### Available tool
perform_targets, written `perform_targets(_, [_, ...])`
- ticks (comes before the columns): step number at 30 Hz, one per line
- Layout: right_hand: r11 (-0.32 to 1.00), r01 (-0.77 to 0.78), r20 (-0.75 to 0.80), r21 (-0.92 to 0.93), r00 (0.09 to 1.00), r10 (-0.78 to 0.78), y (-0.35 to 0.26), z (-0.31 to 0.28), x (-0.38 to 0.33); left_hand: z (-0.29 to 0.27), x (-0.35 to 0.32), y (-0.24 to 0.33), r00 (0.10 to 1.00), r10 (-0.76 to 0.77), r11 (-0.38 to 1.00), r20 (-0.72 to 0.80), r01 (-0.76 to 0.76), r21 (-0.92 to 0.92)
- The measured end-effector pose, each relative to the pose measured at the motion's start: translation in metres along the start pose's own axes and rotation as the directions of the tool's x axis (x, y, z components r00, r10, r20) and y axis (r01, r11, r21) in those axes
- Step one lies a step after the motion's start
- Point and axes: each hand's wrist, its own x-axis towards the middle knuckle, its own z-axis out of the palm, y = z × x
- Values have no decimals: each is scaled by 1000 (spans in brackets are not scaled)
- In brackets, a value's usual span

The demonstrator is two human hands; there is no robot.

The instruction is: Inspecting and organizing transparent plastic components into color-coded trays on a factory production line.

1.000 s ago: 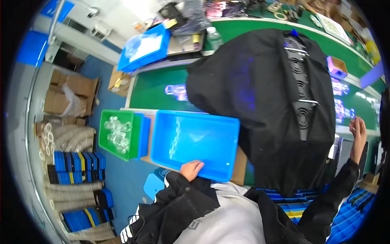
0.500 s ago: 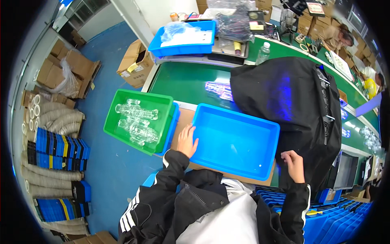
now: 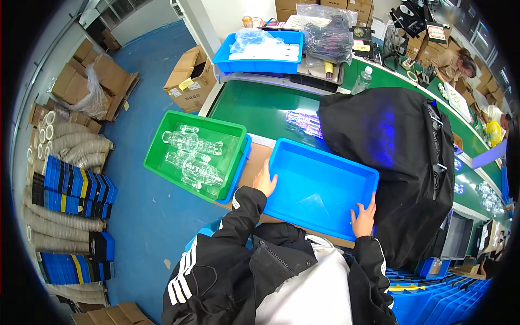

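An empty blue plastic tray (image 3: 319,187) lies in front of me on a cardboard sheet. My left hand (image 3: 265,183) grips its left rim and my right hand (image 3: 363,216) grips its near right corner. Left of it sits a green tray (image 3: 157,154) holding several clear plastic parts (image 3: 194,157). A large black cover (image 3: 401,157) hangs right of the blue tray over the green conveyor belt (image 3: 260,108), where clear parts (image 3: 304,122) lie.
Another blue tray with bagged parts (image 3: 260,51) stands at the belt's far end. Cardboard boxes (image 3: 189,78) and stacked blue crates (image 3: 76,189) line the blue floor to the left. Other people work at the far right (image 3: 460,62).
The view tilted down and left. My right hand came down from beside the black cover to the blue tray's near corner; my left hand stays on its left rim.
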Motion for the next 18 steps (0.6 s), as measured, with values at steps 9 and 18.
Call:
perform_targets(9, [997,-7,37,73,999,5,8,2,2,2,3,0,1000,-29,999,-5,29,-38])
perform_targets(18, [993,13,10,116,1000,-15,10,3,-1,2,-1,4,998,-57,998,-21,57,-11])
